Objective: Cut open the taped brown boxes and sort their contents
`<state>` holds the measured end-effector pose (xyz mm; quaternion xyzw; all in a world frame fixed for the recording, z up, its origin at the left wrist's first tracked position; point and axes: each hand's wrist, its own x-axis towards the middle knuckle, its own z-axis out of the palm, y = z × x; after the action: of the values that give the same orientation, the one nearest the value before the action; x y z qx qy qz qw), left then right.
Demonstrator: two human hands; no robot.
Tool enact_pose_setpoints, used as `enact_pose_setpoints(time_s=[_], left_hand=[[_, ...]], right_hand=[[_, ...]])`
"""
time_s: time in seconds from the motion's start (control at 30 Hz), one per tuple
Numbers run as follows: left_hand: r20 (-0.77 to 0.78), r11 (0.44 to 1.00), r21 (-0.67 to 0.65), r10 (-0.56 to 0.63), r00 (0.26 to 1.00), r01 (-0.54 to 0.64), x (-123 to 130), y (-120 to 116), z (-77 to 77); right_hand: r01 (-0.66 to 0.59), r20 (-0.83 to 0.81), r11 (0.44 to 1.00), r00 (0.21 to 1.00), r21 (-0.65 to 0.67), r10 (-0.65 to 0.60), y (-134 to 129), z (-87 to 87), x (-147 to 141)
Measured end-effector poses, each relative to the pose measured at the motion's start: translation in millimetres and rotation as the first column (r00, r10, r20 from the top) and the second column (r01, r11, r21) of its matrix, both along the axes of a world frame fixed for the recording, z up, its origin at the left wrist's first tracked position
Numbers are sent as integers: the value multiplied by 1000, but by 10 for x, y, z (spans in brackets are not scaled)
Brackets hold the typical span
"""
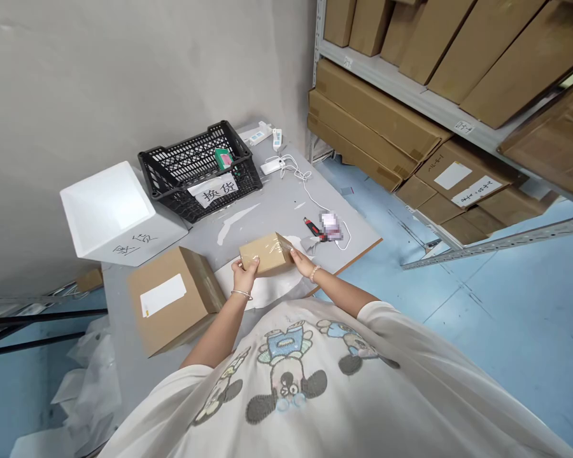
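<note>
Between my two hands is a small brown cardboard box [263,252] with shiny clear tape on it. My left hand [243,275] grips its near left corner, thumb on the front face. At the right end, my right hand [304,262] presses its fingers against the box's side. Under the box lies a white sheet or bag [267,291] on the grey table [277,197]. A red and black box cutter [311,226] rests beyond my right hand, next to a small blurred-out item [330,225] and a white cable.
Left of my hands stands a larger cardboard box [160,305] with a white label. Behind it are a white bin [124,216] and a black plastic crate [195,162] holding a green item. Shelves [391,70] of cartons rise at right. White plastic bags [93,362] lie lower left.
</note>
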<state>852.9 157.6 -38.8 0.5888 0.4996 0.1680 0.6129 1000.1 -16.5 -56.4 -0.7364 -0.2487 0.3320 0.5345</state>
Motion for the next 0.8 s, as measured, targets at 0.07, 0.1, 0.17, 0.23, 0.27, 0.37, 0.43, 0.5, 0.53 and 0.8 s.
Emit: enact_pose_setpoints(time_s=[0.07,0.1,0.17,0.23,0.27,0.37,0.43,0.5,0.53,0.8], left_hand=[[-30,995,96,-7,1000,10,1,-31,28],[-43,992,129,-7,999,13,1,-52,37],[-74,989,146,-8,997,19,4,-101,53],[-102,991,134,-15,995,29,18,-155,68],[-109,990,133,-22,994,37,29,-181,74],[-117,988,140,-48,992,64,68,-235,87],[-129,987,135,-66,989,84,87,-243,94],[-141,987,126,-85,986,103,96,-232,105],[-143,985,123,-100,985,118,97,-222,113],[-166,978,135,-136,977,160,92,-194,157]], right_hand=[[-23,-79,999,997,30,26,32,-34,-7],[-24,-116,999,993,23,27,48,-58,-11],[-9,-172,1000,985,-16,6,74,-115,-10],[10,-201,998,979,-63,-23,89,-172,10],[22,-208,996,977,-85,-39,92,-193,30],[86,-197,988,974,-127,-110,99,-198,116],[146,-173,981,971,-130,-167,114,-145,179],[195,-141,974,967,-111,-210,143,-62,223],[209,-113,973,969,-99,-219,163,-17,232],[66,123,997,990,-30,-62,277,157,36]])
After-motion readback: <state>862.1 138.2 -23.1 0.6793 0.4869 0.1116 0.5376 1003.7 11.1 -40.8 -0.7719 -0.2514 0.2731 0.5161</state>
